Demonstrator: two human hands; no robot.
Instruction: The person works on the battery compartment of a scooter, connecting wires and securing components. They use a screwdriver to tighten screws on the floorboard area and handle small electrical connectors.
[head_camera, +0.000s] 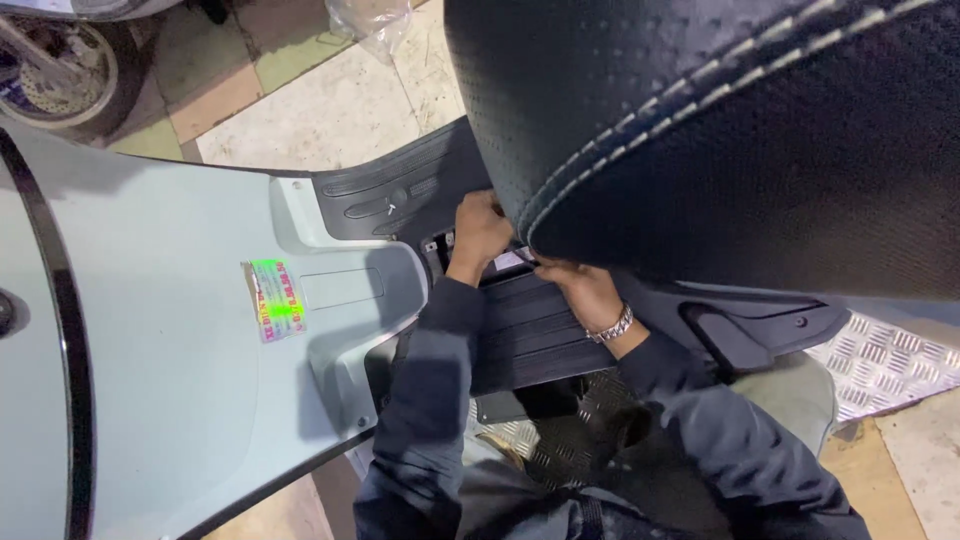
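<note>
My left hand (481, 230) reaches down to the front of a scooter's black ribbed footboard (530, 330), its fingers curled at the edge of a small opening with a pale label (509, 261) in it. My right hand (583, 287), with a metal watch (611, 327) on its wrist, sits just right of that opening. Its fingertips are hidden under the big black stitched seat (720, 130). Whether either hand holds anything is hidden. Both arms are in dark sleeves.
A pale grey-green scooter body panel (150, 350) with a shiny sticker (274, 299) fills the left. A wheel (60, 70) stands at the top left on the tiled floor (330, 110). A metal tread plate (885, 365) lies at the right, and a clear plastic bag (370, 25) at the top.
</note>
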